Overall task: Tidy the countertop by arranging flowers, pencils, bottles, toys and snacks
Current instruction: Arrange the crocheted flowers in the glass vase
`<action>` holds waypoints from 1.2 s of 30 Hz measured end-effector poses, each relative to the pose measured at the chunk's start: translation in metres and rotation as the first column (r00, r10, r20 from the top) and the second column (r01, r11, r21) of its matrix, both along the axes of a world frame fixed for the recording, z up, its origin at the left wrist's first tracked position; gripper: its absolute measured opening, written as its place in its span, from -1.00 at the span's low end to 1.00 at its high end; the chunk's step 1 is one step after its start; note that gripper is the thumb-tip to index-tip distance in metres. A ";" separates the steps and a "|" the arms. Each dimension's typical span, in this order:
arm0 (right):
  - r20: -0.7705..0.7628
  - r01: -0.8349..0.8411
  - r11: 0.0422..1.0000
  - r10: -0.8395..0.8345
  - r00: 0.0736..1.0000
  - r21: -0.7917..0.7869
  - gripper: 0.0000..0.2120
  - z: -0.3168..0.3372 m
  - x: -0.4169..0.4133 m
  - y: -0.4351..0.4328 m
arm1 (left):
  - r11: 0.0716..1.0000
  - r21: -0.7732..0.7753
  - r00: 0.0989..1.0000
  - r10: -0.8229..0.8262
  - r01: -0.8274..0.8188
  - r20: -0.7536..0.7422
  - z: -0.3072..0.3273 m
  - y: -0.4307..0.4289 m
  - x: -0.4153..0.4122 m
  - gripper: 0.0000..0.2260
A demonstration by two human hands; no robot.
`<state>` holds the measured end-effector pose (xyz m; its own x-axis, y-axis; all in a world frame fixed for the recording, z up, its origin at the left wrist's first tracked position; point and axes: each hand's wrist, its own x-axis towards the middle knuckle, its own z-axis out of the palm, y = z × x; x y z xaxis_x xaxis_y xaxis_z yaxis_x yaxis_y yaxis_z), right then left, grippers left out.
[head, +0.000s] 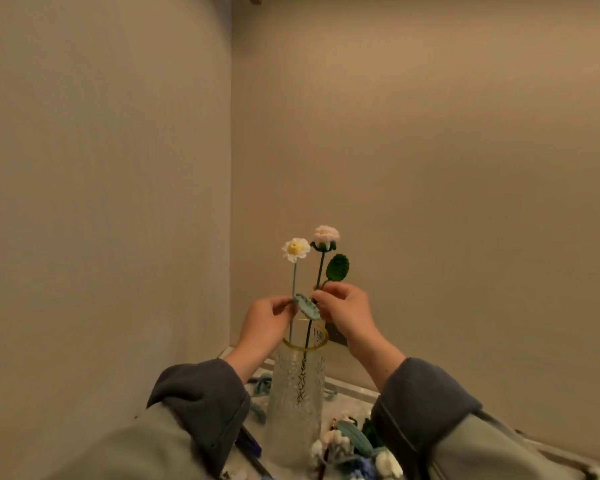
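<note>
A tall textured glass vase [297,403] with a yellow rim stands on the countertop. Two crocheted flowers stand in it. The white daisy [296,249] has a pale blue stem, and my left hand [269,318] pinches that stem just above the vase, beside its teal leaf [307,306]. The pink rose [326,234] has a dark green stem and a green leaf [338,267]. My right hand [342,308] pinches the rose stem below that leaf. Both stems reach down inside the glass.
More crocheted flowers [347,448] in white, blue and teal lie on the countertop [347,398] at the vase's right. Teal yarn stems [260,384] lie behind the vase at left. Two beige walls meet in a corner right behind. A wall socket [336,336] sits behind the vase.
</note>
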<state>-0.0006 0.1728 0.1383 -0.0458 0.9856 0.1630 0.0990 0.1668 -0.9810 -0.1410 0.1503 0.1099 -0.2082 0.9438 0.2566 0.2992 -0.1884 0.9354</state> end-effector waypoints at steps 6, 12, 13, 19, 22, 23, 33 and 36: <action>-0.039 0.100 0.993 -0.103 0.994 -0.069 -0.81 -0.041 -0.006 -0.005 | 0.990 -0.122 0.996 0.072 -0.065 0.054 -0.025 0.001 0.002 -0.86; -0.100 0.094 0.983 -0.110 0.989 -0.156 -0.84 -0.057 -0.006 -0.013 | 0.987 -0.155 0.994 0.059 -0.045 0.091 -0.030 -0.001 0.008 -0.86; -0.107 0.085 0.983 -0.103 0.989 -0.160 -0.84 -0.058 -0.006 -0.014 | 0.985 -0.169 0.994 0.043 -0.025 0.102 -0.031 -0.002 0.009 -0.83; -0.094 0.038 0.969 -0.062 0.994 -0.244 -0.73 -0.061 -0.010 -0.020 | 0.968 -0.230 0.981 -0.052 0.095 0.185 -0.037 -0.014 0.010 -0.65; -0.085 0.020 0.968 -0.043 0.996 -0.251 -0.74 -0.060 -0.010 -0.024 | 0.955 -0.220 0.973 -0.166 0.199 0.159 -0.040 -0.023 0.006 -0.50; -0.078 0.018 0.967 -0.039 0.996 -0.253 -0.73 -0.060 -0.010 -0.024 | 0.949 -0.217 0.967 -0.198 0.230 0.157 -0.042 -0.026 0.005 -0.43; -0.128 -0.030 0.958 -0.006 0.992 -0.284 -0.57 -0.057 0.002 -0.041 | 0.962 -0.264 0.993 -0.043 0.071 0.111 -0.064 -0.042 0.015 -0.19; -0.102 -0.052 0.949 0.021 0.995 -0.311 -0.54 -0.060 0.016 -0.049 | 0.959 -0.272 0.991 0.110 -0.087 0.072 -0.066 -0.050 0.029 -0.21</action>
<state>0.0154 0.1242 0.0785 -0.0817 0.9856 -0.1481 0.0016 -0.1485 -0.9889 -0.1118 0.1006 0.0434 -0.3135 0.9493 -0.0251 0.2201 0.0983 0.9705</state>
